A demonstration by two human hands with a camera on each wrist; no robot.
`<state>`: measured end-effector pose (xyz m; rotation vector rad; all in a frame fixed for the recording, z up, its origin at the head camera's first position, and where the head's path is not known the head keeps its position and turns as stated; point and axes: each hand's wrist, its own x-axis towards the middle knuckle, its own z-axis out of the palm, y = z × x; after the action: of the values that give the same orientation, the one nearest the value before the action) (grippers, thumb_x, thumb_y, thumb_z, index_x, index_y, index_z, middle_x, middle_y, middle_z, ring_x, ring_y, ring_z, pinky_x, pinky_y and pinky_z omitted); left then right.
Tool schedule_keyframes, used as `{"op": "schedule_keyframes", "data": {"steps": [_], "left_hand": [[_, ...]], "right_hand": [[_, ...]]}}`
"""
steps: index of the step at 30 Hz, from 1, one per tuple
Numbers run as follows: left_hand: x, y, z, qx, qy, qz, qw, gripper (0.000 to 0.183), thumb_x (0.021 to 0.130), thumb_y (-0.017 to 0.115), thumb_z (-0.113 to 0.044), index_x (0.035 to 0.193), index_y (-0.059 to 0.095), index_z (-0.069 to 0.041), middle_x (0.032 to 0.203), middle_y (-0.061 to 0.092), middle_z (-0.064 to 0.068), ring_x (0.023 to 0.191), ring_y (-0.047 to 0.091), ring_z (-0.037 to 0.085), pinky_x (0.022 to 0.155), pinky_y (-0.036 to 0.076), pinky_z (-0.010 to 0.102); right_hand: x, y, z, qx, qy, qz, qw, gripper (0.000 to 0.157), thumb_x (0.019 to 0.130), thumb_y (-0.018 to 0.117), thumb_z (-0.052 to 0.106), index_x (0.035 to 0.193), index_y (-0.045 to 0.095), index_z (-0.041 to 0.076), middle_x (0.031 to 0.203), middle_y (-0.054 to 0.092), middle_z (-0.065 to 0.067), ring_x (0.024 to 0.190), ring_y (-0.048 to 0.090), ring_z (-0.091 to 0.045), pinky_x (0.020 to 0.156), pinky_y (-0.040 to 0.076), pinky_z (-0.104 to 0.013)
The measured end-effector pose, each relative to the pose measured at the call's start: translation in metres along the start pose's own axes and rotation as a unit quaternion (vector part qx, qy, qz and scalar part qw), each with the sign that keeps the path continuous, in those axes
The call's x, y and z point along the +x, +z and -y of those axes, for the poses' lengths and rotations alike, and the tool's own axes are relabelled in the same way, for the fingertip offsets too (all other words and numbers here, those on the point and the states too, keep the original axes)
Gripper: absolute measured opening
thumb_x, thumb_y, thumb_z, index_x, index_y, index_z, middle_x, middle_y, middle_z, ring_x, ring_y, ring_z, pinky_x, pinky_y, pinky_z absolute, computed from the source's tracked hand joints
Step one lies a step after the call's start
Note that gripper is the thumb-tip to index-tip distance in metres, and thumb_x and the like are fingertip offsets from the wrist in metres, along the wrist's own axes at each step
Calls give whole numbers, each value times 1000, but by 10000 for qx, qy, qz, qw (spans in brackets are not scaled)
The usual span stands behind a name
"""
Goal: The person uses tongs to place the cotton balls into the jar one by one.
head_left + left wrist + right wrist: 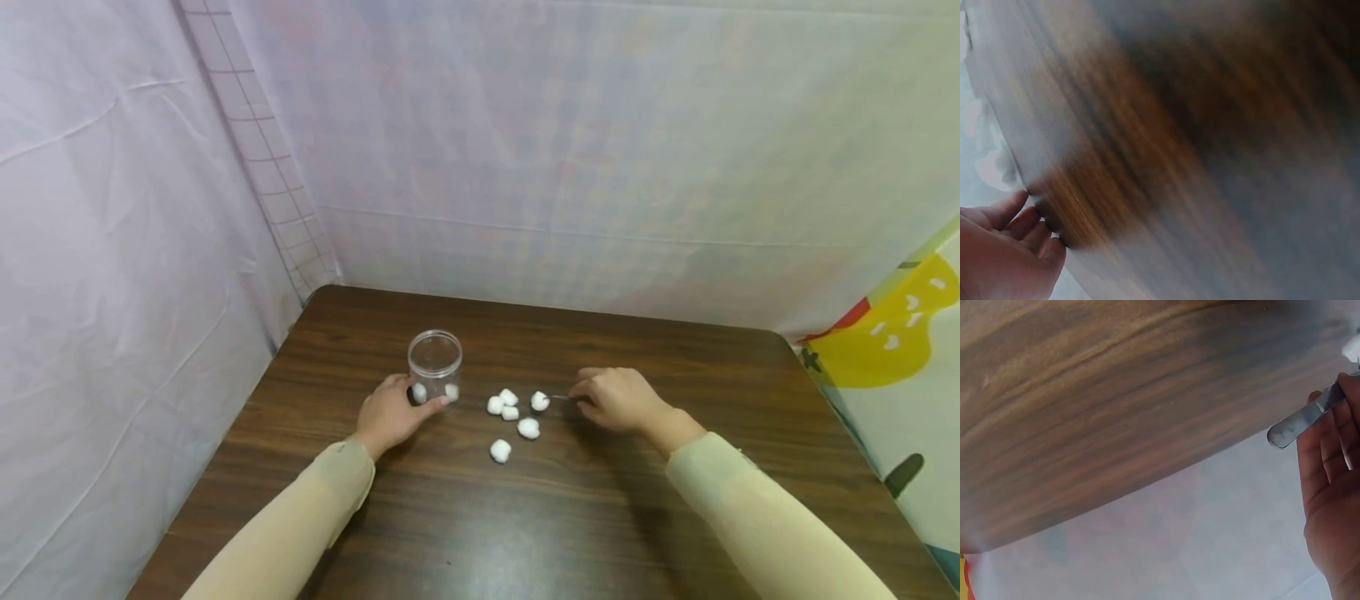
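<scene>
My left hand [392, 413] holds the lower part of a clear plastic jar [436, 354], thumb along its near side. The jar stands upright and uncapped, with a few white cotton balls [452, 392] low inside. In the left wrist view the fingers [1035, 228] look bent. My right hand [617, 399] pinches a thin metal spoon by its handle [1297, 427], whose rounded flat end shows in the right wrist view. The spoon's far end meets a cotton ball [540, 402], which largely covers it. Several more cotton balls [528, 428] lie between the hands.
All of this is on a dark brown wood-grain table [600, 517]. Pale cloth [570, 150] hangs behind its back edge, with another white cloth [112, 275] on the left. A yellow pattern [885, 342] shows on the cloth at right.
</scene>
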<state>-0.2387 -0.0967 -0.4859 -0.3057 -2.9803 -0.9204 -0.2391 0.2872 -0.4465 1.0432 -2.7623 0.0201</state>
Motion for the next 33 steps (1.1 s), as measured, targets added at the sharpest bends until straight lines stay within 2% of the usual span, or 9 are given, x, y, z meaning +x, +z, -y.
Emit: {"op": "schedule_keyframes", "data": {"steps": [3,10,19,26,33], "left_hand": [[1,0,1,-20,-19,38,10000,81,88,60,-67,142,55,-7,139,54,21,127,51,39,102,38,60],[1,-1,4,-17,-67,-8,10000,82,88,61,-67,142,55,-6,139,54,21,127,51,39,102,38,60],[3,1,1,43,-14,12,10000,80,88,61,-67,140,57,-6,139,55,20,127,51,37,102,39,58],[2,1,-1,58,-11,-31,10000,78,88,63,-65,139,59,-6,137,56,20,126,52,37,102,40,58],[2,0,0,79,-39,-22,10000,79,89,61,-65,139,58,-5,138,55,20,126,52,38,101,39,59]], "right_hand": [[0,-6,1,18,-58,-89,9999,15,82,77,17,96,78,15,90,63,3,66,63,-16,51,52,-38],[10,-19,7,40,-307,-328,9990,13,82,78,15,95,78,14,85,59,7,59,54,-7,47,46,-30],[29,-40,10,-86,-514,-528,9972,14,79,80,15,93,78,14,85,60,6,58,53,-7,48,47,-32],[60,-62,18,-3,-647,-638,9959,11,84,77,14,95,78,13,84,60,6,57,49,-5,47,44,-29],[96,-78,36,94,-714,-700,9950,12,88,74,14,98,79,13,88,64,4,58,54,-8,47,46,-31]]}}
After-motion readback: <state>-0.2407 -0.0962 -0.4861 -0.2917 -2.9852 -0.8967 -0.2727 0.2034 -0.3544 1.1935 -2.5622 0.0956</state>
